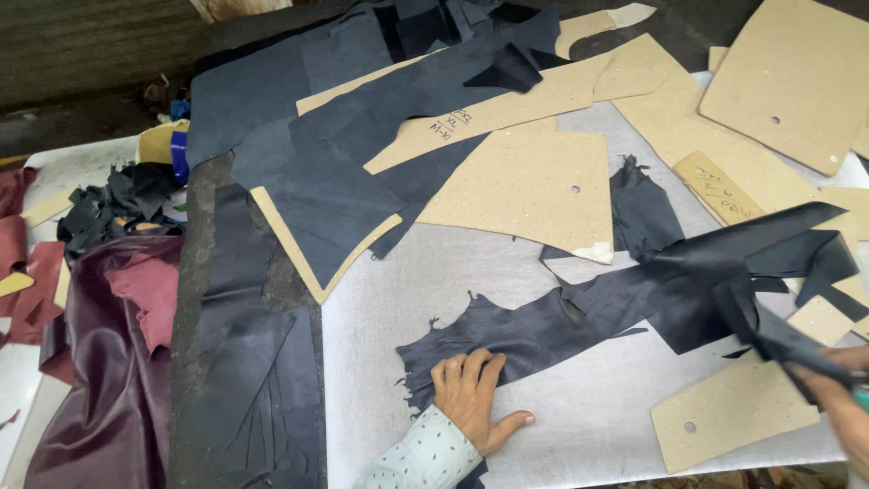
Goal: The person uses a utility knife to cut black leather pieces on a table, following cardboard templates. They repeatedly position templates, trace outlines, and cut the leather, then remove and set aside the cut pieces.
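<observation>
The left hand (475,398) lies flat, fingers spread, pressing down the ragged lower-left end of a long strip of dark navy leather (579,321) on the pale grey worktop (579,435). The right hand (837,385), at the right edge of the frame, is closed around the strip's other end, which rises off the surface in loose folds; part of that hand is cut off by the frame.

To do this well, the pressing palm would best stay near the strip's edge so the leather is drawn taut without creasing, and the pull should run along its length.

The leather looks thin, supple and faintly glossy, with torn, irregular edges. Stiff tan cardboard templates (534,186), some with punched holes, lie across the upper half. Maroon leather (109,362) is heaped at the lower left.
</observation>
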